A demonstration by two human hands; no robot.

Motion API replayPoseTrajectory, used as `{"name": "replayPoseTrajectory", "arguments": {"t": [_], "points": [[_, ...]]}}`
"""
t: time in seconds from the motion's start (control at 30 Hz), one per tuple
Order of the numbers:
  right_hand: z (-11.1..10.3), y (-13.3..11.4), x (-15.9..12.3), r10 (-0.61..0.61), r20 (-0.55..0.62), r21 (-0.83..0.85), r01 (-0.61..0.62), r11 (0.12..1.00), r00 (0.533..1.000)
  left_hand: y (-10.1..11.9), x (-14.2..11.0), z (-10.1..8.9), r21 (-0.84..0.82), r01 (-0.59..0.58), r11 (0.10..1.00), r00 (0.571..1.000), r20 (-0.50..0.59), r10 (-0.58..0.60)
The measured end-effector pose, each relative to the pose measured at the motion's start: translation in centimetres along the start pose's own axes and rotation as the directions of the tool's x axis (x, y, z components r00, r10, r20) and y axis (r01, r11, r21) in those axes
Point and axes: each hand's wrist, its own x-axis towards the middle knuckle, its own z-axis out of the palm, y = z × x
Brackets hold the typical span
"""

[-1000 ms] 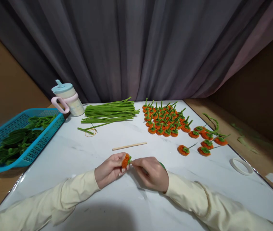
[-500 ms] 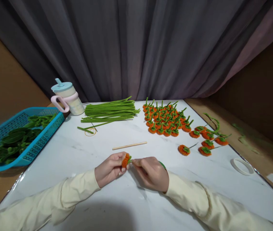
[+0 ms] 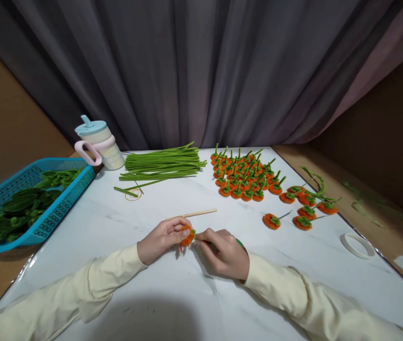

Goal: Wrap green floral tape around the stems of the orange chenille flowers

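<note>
My left hand [image 3: 162,239] is closed around a small orange pipe-cleaner pumpkin [image 3: 187,235] with a green top, held just above the white table [image 3: 173,303]. My right hand [image 3: 222,251] pinches the green stem at the pumpkin's right side; a bit of green shows behind its wrist. The two hands meet at the pumpkin near the table's middle front. A thin wooden stick [image 3: 196,213] lies just beyond my fingers.
A bundle of green pipe cleaners [image 3: 162,166] lies at the back. Several finished orange pumpkins [image 3: 246,177] cluster at the back right, more with long stems [image 3: 306,203] beside them. A blue basket [image 3: 41,208] of green leaves and a lidded cup [image 3: 98,144] stand left. A white ring [image 3: 357,245] lies right.
Both hands have shifted slightly away from me with the pumpkin, and my left fingers now reach up to the wooden stick. Nothing else moved.
</note>
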Motion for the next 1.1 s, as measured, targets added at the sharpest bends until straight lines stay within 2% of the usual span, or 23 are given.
{"name": "replayPoseTrajectory", "arguments": {"t": [0.2,0.3,0.37,0.43,0.53,0.6,0.7,0.9,1.1], "points": [[0.0,-0.1,0.0,0.031,0.022,0.043,-0.032,0.999,0.999,0.7,0.0,-0.5,0.065,0.036,0.997,0.998,0.043,-0.039],[0.0,-0.2,0.0,0.079,0.038,0.09,-0.082,0.993,0.996,0.7,0.1,-0.6,-0.011,0.109,0.994,0.993,0.054,-0.108],[0.0,-0.2,0.3,0.173,0.077,0.186,-0.185,0.965,0.982,0.6,0.2,-0.6,-0.083,0.145,0.986,0.988,0.067,-0.14],[0.0,-0.1,0.7,0.306,0.166,0.339,-0.345,0.875,0.938,0.4,0.3,-0.7,-0.139,0.17,0.976,0.984,0.08,-0.16],[0.0,0.1,1.3,0.43,0.32,0.549,-0.535,0.642,0.844,0.1,0.5,-0.8,-0.208,0.205,0.956,0.978,0.08,-0.192],[0.0,0.2,1.5,0.443,0.379,0.635,-0.576,0.514,0.813,0.0,0.6,-0.8,-0.238,0.221,0.946,0.975,0.077,-0.208],[-0.1,0.3,1.5,0.427,0.418,0.697,-0.584,0.415,0.802,0.0,0.7,-0.8,-0.257,0.245,0.935,0.969,0.08,-0.233],[-0.3,0.2,1.5,0.406,0.44,0.706,-0.588,0.395,0.801,0.4,0.6,-0.9,-0.263,0.297,0.918,0.955,0.091,-0.283],[-0.6,0.2,1.5,0.425,0.449,0.685,-0.608,0.402,0.786,1.2,0.5,-0.9,-0.155,0.279,0.948,0.96,0.07,-0.271]]}}
